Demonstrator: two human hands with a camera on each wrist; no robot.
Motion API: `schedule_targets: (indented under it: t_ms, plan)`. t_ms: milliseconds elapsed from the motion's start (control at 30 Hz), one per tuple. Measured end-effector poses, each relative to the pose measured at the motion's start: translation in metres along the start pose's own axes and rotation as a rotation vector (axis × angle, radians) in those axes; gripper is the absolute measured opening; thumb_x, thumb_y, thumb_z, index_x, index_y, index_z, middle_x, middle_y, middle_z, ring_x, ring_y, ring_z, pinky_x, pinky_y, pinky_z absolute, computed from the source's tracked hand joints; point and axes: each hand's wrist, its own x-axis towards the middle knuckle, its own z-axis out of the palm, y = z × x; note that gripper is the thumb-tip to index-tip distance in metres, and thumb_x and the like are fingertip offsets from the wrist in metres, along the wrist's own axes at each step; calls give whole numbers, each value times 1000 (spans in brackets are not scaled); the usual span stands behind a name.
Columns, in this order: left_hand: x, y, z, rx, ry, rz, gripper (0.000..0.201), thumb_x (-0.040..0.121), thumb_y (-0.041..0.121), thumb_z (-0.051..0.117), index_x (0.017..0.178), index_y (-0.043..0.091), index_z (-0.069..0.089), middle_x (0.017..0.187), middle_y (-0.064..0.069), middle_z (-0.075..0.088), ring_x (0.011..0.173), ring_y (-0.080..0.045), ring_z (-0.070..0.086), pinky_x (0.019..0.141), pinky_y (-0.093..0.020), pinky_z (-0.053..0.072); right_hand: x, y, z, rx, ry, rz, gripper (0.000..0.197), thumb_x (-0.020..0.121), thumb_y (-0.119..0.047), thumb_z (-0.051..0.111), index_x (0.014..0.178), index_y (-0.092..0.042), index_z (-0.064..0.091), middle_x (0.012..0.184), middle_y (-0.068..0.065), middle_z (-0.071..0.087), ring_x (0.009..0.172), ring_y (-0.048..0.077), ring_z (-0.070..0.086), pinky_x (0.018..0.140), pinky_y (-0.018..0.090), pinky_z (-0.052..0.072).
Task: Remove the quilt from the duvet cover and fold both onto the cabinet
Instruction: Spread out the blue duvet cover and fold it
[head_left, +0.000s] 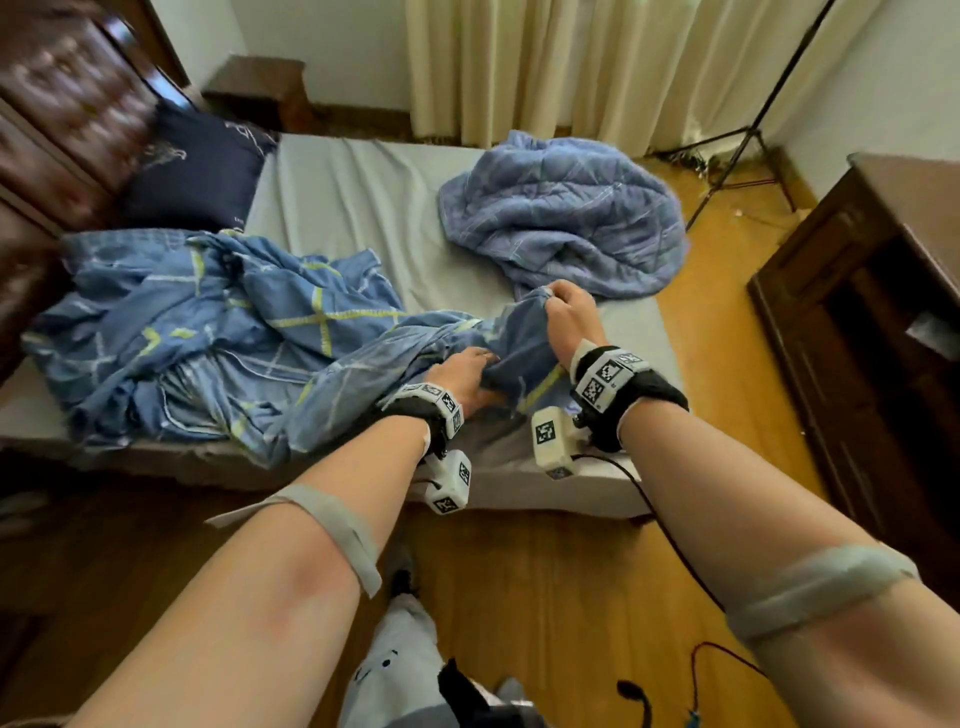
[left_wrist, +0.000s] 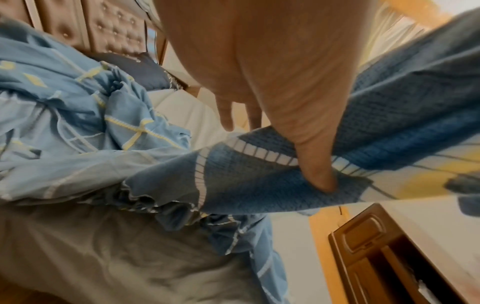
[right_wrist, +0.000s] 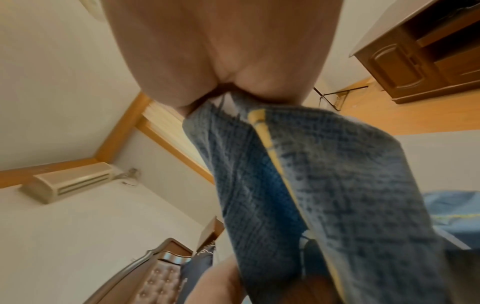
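Note:
The blue duvet cover (head_left: 218, 332) with yellow and white lines lies crumpled over the left and near part of the bed. My right hand (head_left: 563, 306) grips a raised corner of it, seen up close as blue cloth (right_wrist: 311, 185) hanging from the fist. My left hand (head_left: 467, 374) pinches the same cover lower down, thumb (left_wrist: 317, 168) pressed into the fabric (left_wrist: 246, 185). The pale blue quilt (head_left: 561, 213) sits bunched at the bed's far right, apart from both hands. The dark wooden cabinet (head_left: 883, 312) stands to the right.
The bed (head_left: 353, 208) has a grey sheet, a navy pillow (head_left: 202, 171) and a tufted headboard (head_left: 62, 119) on the left. A black tripod (head_left: 748, 140) stands by the cream curtains (head_left: 571, 67). A cable (head_left: 654, 514) trails over the wooden floor.

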Motion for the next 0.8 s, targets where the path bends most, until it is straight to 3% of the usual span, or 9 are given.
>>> schedule_targets:
  t_ms: [67,167,233,367,433,500,567,667,800]
  plan:
    - [-12,23,-13,18,70,11,30,91,27,59,121,23,61,123,-12,64,115,-32,60,98,-43,47,-13,-17,-19,10,23,-41,37,91,-1,46,61,-21,39,62,-7,42,65,12,38,63,29,31]
    - [-24,47,-44,-25,224,-4,30,94,13,45,119,23,59,112,-16,67,105,-35,63,91,-41,48,-21,-28,-49,-6,114,-34,28,93,-9,46,68,-19,43,67,-4,46,73,20,45,69,31,34]
    - [-31,62,-72,-40,285,4,35,94,11,42,122,24,58,114,-16,66,103,-36,62,88,-41,47,-26,-29,-64,21,105,28,9,95,-27,54,90,-19,54,84,-4,55,88,22,53,76,34,39]
    - [-32,80,-109,-31,233,116,36,92,11,46,122,23,62,122,-9,65,111,-32,60,93,-36,45,-38,-20,-72,-84,-157,-18,70,72,-54,80,132,-44,45,126,-8,52,110,12,53,98,32,44]
    - [-30,77,-113,6,179,127,34,90,9,48,117,21,65,120,-7,67,111,-30,60,92,-33,44,-37,-12,-66,-278,-284,-114,63,70,-42,85,126,-39,56,118,-8,61,107,13,57,95,31,46]
    - [-29,70,-108,55,168,108,30,90,14,53,115,23,66,117,-3,68,108,-26,61,89,-31,44,-34,-7,-61,-395,-272,-104,20,77,-34,80,91,-33,66,88,-9,66,89,15,62,76,29,45]
    - [-27,60,-101,60,176,83,29,87,35,67,115,27,66,110,2,69,101,-21,63,86,-29,46,-28,-3,-56,-430,-215,-55,8,84,-25,68,77,-24,64,74,-6,64,79,17,61,67,28,41]
    - [-30,53,-97,114,153,45,65,64,63,80,117,32,62,99,10,65,91,-14,62,82,-29,49,-15,-5,-51,-449,-218,-68,14,86,-15,53,88,-20,65,90,4,70,91,27,64,77,33,48]
    - [-26,51,-97,347,249,-129,34,81,43,69,111,29,63,105,-3,70,97,-28,66,76,-34,48,6,-16,-45,-406,-264,-161,25,87,-19,49,103,-23,67,108,6,71,102,27,62,90,37,49]
